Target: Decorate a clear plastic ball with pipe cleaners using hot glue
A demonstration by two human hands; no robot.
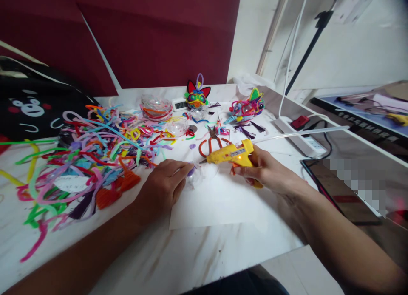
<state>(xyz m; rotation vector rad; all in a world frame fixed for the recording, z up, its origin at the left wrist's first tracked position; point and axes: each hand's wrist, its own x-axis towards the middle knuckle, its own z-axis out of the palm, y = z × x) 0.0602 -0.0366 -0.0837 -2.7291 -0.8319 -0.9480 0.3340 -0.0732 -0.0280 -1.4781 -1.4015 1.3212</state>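
Observation:
My right hand (266, 169) is wrapped round a yellow glue gun (229, 154). A clear glue stick (299, 133) sticks out of its back, and a small light glows on its side. The nozzle points left, close to a clear plastic piece (193, 180) with a purple patch on it. My left hand (167, 180) grips that piece by its left side, with the fingertips partly hidden. Under both hands lies a white sheet of paper (204, 214). Just behind the nozzle are orange-handled scissors (215, 144).
A tangled heap of coloured pipe cleaners (108, 146) covers the left of the table. Farther back stand a stack of clear plastic bowls (156, 108) and two colourful crafted figures (196, 97). On the right are a white power strip (299, 137) and a dark tablet-like device (338, 193).

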